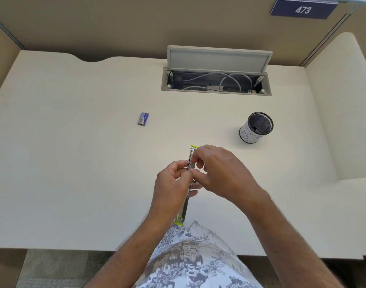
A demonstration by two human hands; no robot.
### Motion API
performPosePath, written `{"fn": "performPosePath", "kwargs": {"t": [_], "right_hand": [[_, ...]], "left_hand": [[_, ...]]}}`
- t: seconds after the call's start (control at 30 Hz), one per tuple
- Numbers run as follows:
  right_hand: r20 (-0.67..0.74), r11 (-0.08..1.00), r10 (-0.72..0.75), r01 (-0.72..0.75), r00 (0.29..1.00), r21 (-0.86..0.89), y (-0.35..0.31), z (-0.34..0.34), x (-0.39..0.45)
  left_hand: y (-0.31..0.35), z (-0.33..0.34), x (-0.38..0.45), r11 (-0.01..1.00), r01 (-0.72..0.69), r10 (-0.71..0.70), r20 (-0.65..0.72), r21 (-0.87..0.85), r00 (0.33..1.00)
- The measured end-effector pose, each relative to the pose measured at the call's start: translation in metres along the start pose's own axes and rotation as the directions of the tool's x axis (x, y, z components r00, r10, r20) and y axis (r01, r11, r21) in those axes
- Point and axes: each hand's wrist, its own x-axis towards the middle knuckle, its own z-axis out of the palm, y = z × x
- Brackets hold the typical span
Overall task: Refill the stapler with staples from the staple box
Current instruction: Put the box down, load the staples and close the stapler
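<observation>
A lime-green stapler (190, 157) with a silver metal magazine is folded out long above the middle of the desk, one end pointing away and the other toward my body. My left hand (172, 186) grips its middle from the left. My right hand (217, 169) pinches the metal channel near the far end with thumb and fingertips. Whether staples lie under the fingers is hidden. The small blue staple box (143, 118) lies flat on the desk, far to the left and beyond both hands.
A black mesh pen cup (256, 127) with a white paper label stands to the right of the hands. At the back of the cream desk (74, 173), a cable tray (216, 83) sits with its lid raised. A partition wall carries a blue sign reading 473 (302, 10).
</observation>
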Motion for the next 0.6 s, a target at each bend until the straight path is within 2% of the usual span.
{"fn": "performPosePath", "kwargs": {"t": [0.1,0.4,0.5,0.6], "right_hand": [[0.034,1.000,0.017,-0.016,0.999,-0.013,-0.004,-0.003,0.003],[-0.066,0.989,0.113,-0.105,0.991,0.108,-0.003,0.001,0.003],[-0.037,0.939,0.208,-0.189,0.977,0.287,0.001,0.003,0.003],[0.113,0.809,0.330,-0.343,0.937,0.478,0.007,0.004,0.006]], "left_hand": [[0.001,0.001,0.000,1.000,-0.010,0.010,-0.003,-0.023,1.000],[0.001,-0.001,0.002,0.997,-0.010,0.012,0.035,-0.074,0.999],[-0.001,-0.002,0.003,0.995,-0.002,0.007,0.041,-0.104,0.999],[-0.003,-0.004,0.004,0.992,0.016,-0.008,0.060,-0.128,0.998]]}}
